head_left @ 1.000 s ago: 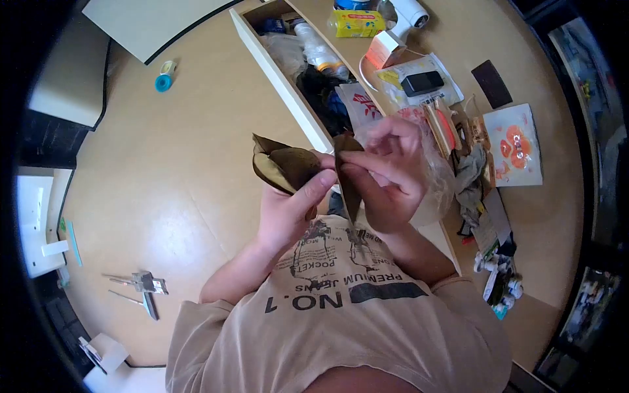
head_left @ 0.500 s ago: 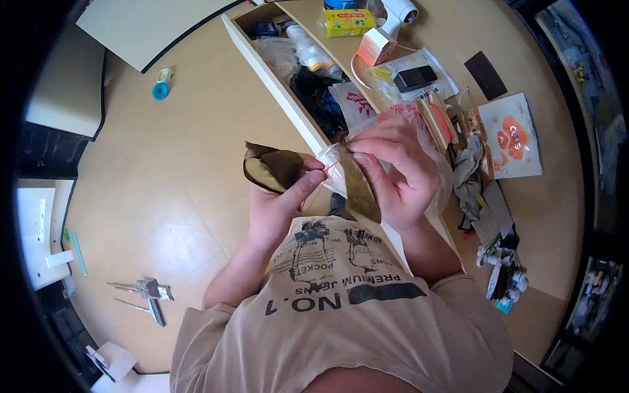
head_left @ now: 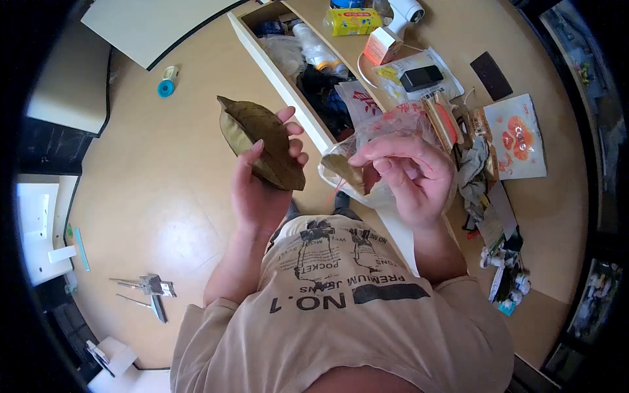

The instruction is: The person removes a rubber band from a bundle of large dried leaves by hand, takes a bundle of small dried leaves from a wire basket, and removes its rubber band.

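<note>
In my left hand (head_left: pixel 252 190) is an olive-brown folded leaf-like wrap (head_left: pixel 265 141), pointed at both ends and creased along its length. My thumb lies on its near side and the fingers come round from the right. My right hand (head_left: pixel 409 173) is over a white plastic bag (head_left: pixel 396 124), its fingers bent and the thumb apart from the index fingertip. A smaller olive-brown piece (head_left: pixel 344 170) lies at the bag's mouth, right by that fingertip. Thin red string (head_left: pixel 335 194) hangs beside it. The bag's contents are mostly hidden.
An open drawer (head_left: pixel 282 85) holds bottles, plastic bags and dark items. On the desk are a yellow packet (head_left: pixel 354 21), an orange-white box (head_left: pixel 382 46), a black case (head_left: pixel 421 78) and a printed packet (head_left: pixel 517 137). A metal tool (head_left: pixel 154 288) lies on the floor at left.
My hands have moved apart. My left hand has carried the folded wrap up and left, and turned it. My right hand has shifted right; the smaller piece now lies lower at the bag.
</note>
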Available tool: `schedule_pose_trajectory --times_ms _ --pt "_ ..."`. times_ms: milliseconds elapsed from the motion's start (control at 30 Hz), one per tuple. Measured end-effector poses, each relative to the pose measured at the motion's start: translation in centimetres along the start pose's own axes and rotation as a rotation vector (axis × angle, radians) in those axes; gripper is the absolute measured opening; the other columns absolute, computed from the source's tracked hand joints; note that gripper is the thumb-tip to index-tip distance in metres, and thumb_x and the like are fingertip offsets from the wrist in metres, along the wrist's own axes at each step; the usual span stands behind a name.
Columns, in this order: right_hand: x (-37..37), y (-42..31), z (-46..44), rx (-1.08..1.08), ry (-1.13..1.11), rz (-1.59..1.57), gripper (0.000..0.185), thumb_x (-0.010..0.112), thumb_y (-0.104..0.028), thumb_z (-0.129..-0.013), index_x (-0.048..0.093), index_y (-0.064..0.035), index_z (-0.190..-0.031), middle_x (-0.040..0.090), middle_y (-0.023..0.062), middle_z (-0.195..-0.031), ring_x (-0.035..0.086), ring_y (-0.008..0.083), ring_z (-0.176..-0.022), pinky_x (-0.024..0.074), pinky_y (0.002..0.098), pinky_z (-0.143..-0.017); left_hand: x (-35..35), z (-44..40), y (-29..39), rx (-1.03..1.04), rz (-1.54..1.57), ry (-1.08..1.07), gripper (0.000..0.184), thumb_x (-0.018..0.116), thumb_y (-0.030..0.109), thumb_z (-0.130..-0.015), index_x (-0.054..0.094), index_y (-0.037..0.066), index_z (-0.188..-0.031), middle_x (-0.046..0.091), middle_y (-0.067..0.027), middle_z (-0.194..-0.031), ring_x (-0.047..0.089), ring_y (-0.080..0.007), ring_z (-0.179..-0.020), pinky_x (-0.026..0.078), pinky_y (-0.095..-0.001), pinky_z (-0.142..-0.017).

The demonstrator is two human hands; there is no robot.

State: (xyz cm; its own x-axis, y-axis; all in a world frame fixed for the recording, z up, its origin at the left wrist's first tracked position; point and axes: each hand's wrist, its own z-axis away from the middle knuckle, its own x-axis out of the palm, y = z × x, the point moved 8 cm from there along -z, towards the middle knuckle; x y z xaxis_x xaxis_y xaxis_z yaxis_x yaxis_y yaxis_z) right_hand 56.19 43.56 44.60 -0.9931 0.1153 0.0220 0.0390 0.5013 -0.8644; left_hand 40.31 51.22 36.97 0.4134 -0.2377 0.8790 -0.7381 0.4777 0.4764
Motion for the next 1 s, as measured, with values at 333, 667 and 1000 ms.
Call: schedule_pose_trajectory --times_ms 333,667,1000 --pt "1.4 2.7 0.7 0.252 -0.039 -0.101 0.009 0.063 -0.002 -0.092 0.066 0.0048 -0.097 0.070 0.0122 -0.087 0.066 0.0141 -0.066 0.0502 0.0242 -0.059 -1.0 1.4 0.6 0.009 -0.396 0.221 0.036 0.056 0.007 -0.096 0.048 -0.003 -0.129 0.062 -0.0131 -0.119 0.062 -0.0221 -0.107 0.052 -0.0361 -0.092" --pt "3.0 2.8 -1.7 0.003 -0.088 0.258 0.010 0.073 -0.005 -0.082 0.073 -0.0019 -0.091 0.067 0.0115 -0.092 0.065 0.0193 -0.084 0.0506 0.0306 -0.072 0.9 1.4 1.2 0.044 -0.843 0.129 0.030 0.070 -0.001 -0.085 0.059 -0.001 -0.113 0.068 -0.0054 -0.099 0.065 -0.0130 -0.087 0.053 -0.0273 -0.076" --pt "2.7 4.4 -1.4 0.128 0.012 0.162 0.008 0.072 -0.002 -0.082 0.069 0.0029 -0.087 0.066 0.0116 -0.086 0.065 0.0201 -0.074 0.0513 0.0286 -0.064 -1.2 1.2 3.2 0.191 -0.669 0.319 0.032 0.076 0.004 -0.082 0.061 -0.002 -0.110 0.069 -0.0074 -0.099 0.066 -0.0146 -0.089 0.053 -0.0287 -0.080"
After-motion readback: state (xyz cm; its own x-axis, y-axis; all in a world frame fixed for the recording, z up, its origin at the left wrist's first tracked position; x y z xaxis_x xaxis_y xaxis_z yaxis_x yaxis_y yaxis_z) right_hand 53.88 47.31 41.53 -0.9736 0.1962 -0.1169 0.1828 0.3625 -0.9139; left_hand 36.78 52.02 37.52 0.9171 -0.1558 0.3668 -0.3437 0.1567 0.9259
